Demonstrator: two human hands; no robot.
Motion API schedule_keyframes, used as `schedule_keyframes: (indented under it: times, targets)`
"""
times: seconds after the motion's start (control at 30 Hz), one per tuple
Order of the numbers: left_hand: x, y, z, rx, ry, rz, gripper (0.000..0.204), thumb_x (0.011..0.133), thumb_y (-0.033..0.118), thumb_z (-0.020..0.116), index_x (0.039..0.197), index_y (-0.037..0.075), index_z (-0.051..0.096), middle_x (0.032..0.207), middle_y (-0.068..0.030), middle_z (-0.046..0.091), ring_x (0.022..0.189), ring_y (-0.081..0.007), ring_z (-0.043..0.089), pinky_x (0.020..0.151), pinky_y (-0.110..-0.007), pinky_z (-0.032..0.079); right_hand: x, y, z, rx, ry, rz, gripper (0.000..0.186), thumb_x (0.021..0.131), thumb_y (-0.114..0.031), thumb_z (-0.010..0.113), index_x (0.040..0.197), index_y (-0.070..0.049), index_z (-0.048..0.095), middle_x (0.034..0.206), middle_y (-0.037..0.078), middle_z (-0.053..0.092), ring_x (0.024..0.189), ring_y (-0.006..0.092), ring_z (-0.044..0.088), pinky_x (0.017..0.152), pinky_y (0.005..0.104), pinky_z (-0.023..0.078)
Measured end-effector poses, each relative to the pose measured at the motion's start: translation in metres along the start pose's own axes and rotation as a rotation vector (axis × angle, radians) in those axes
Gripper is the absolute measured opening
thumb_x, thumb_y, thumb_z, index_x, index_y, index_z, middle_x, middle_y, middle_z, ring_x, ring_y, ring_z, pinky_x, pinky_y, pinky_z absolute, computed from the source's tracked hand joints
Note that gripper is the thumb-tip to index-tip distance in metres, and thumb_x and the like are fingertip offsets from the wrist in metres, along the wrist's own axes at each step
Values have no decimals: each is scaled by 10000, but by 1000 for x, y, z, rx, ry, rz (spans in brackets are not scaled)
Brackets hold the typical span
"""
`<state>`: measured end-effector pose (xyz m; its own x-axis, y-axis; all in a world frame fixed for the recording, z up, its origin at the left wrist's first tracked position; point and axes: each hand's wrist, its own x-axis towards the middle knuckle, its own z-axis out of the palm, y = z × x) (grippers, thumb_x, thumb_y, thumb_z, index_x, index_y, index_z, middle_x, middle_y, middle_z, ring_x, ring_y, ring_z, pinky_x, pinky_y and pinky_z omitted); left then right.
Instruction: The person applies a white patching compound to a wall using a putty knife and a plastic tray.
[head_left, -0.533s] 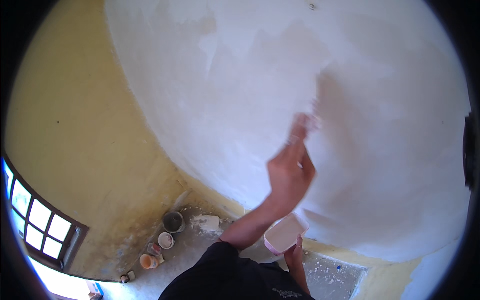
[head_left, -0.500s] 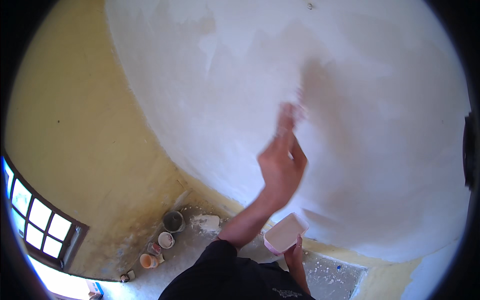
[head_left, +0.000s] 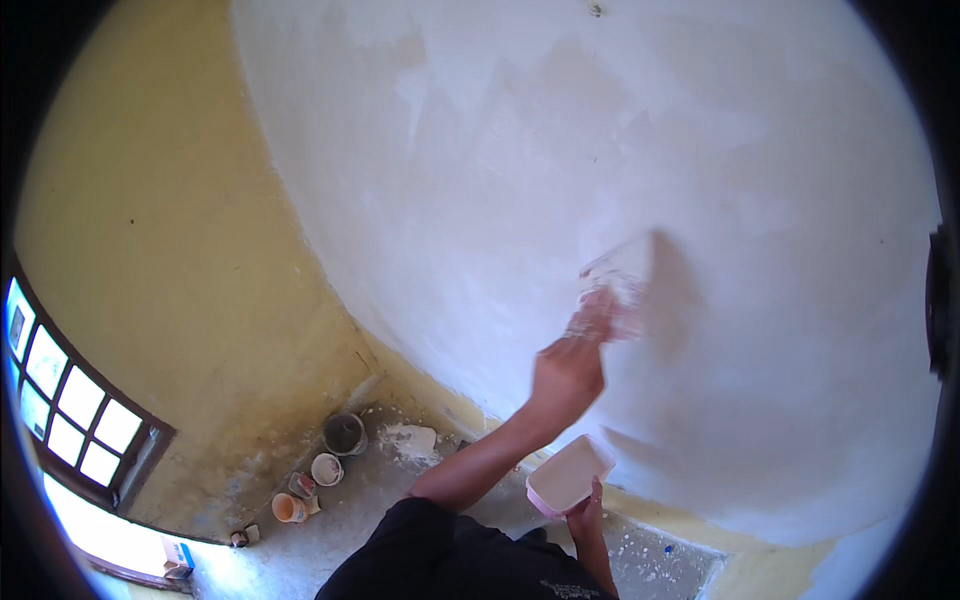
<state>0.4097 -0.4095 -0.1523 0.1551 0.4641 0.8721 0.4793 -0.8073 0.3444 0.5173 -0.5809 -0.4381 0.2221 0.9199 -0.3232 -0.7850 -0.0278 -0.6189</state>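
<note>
Left hand (head_left: 567,378) is raised against the white wall (head_left: 480,200), its fingers closed on a flat, pale blade (head_left: 612,300) that is blurred and lies against the plaster; whether it is a scraper or a spreading tool cannot be told. Its forearm runs down to the person's dark shirt at the lower edge.

Going from the left: a window (head_left: 65,410) with small panes in a dark frame sits low on the yellow wall (head_left: 170,230). On the dusty floor (head_left: 340,510), close to the foot of that wall, stands a row of small pots: an orange cup (head_left: 287,508), a small tin (head_left: 301,484) just beside it, a white-filled pot (head_left: 326,468), then a dark bucket (head_left: 344,433) nearest the corner where the yellow wall meets the white one. A pale lump or bag (head_left: 415,440) lies just right of the bucket.

Further right, the right hand (head_left: 585,505) is clamped on the lower edge of a shallow pinkish-white tub (head_left: 570,474), held just below the left wrist and near the bottom of the white wall. White specks are spattered over the floor right of this hand.
</note>
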Motion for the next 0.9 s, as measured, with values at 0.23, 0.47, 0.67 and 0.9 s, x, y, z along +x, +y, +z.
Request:
schedule_keyframes:
  times: [0.23, 0.47, 0.67, 0.9]
  targets:
    - [86, -107, -57, 167, 539, -516, 277, 897, -2, 463, 1114, -65, 623, 752, -252, 634, 644, -413, 608, 601, -421, 473, 3, 5, -28, 38, -28, 21, 560, 1000, -430, 425, 1433, -84, 347, 1379, 96, 496, 1265, 263, 495, 1048, 445, 408]
    - [142, -29, -34, 160, 379, -490, 446, 828, -30, 456, 1249, -26, 603, 930, -294, 663, 725, -401, 658, 667, -417, 508, 1, 5, -39, 53, 17, -39, 574, 997, -430, 429, 1444, -86, 321, 1394, 93, 471, 1287, 257, 464, 1063, 451, 383]
    - [73, 43, 16, 77, 276, 92, 658, 726, -126, 530, 1374, -34, 457, 1311, -229, 561, 1073, -323, 650, 721, -374, 577, 0, 4, -37, 64, 2, -49, 585, 993, -437, 435, 1447, -90, 312, 1398, 101, 464, 1295, 266, 457, 1069, 453, 377]
    - [29, 36, -9, -200, 142, 39, 583, 785, -179, 500, 1341, -10, 524, 1260, -213, 608, 1022, -315, 679, 819, -315, 550, 6, 5, -51, 62, 44, -79, 587, 993, -441, 437, 1441, -81, 318, 1396, 106, 466, 1297, 269, 457, 1081, 450, 369]
